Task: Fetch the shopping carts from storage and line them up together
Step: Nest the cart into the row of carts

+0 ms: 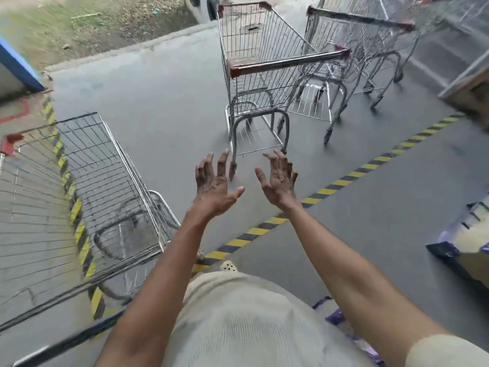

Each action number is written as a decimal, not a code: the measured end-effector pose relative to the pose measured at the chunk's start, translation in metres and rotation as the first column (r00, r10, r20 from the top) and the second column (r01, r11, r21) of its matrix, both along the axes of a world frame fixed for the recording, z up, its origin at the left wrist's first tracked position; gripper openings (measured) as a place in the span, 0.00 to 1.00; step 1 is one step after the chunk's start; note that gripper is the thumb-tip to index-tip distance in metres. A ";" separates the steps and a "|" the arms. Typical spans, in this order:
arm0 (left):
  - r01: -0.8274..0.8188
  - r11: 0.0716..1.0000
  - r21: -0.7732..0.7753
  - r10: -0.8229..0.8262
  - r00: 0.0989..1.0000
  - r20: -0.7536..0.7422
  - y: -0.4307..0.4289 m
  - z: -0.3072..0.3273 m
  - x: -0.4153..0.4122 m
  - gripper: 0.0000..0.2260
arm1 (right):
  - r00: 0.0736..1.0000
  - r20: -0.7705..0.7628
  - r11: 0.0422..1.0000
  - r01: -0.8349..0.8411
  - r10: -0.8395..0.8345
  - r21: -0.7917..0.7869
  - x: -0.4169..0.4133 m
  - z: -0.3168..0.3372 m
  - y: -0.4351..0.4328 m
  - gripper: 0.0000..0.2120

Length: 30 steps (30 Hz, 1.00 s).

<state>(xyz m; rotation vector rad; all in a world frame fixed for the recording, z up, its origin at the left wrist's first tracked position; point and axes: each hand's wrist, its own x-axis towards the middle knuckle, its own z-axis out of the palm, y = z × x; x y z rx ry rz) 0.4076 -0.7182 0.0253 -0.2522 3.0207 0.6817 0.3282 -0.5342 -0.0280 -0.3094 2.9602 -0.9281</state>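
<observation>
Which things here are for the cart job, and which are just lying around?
For the job: middle cart, right cart, left cart, left hand and right hand, both open.
Just lying about: striped floor tape, grass patch.

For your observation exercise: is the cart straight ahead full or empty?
Empty: bare floor shows through the cart's wire basket.
</observation>
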 end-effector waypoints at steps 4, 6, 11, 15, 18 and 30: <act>0.009 0.997 0.072 -0.009 1.000 -0.002 0.006 0.009 -0.063 0.44 | 1.000 0.001 0.999 0.021 -0.021 -0.050 -0.061 0.007 0.000 0.22; 0.028 0.994 0.104 -0.026 1.000 -0.013 0.011 0.012 -0.100 0.43 | 1.000 0.013 0.997 0.021 -0.020 -0.073 -0.096 0.007 0.001 0.22; 0.002 0.991 0.137 0.009 0.997 -0.080 0.028 0.009 -0.211 0.40 | 1.000 0.021 0.993 0.005 -0.003 -0.118 -0.205 0.000 0.014 0.24; -0.055 0.990 0.130 0.084 0.970 -0.229 0.049 0.012 -0.326 0.35 | 0.999 -0.015 0.985 -0.034 0.032 -0.168 -0.310 0.005 0.032 0.23; -0.095 0.993 0.064 0.110 0.950 -0.293 0.064 0.019 -0.411 0.27 | 0.994 -0.081 0.983 -0.086 0.074 -0.161 -0.380 0.018 0.048 0.23; -0.349 0.918 -0.187 0.358 0.934 0.015 0.037 -0.001 -0.483 0.23 | 0.947 -0.311 0.983 -0.027 0.084 0.183 -0.499 0.004 0.073 0.23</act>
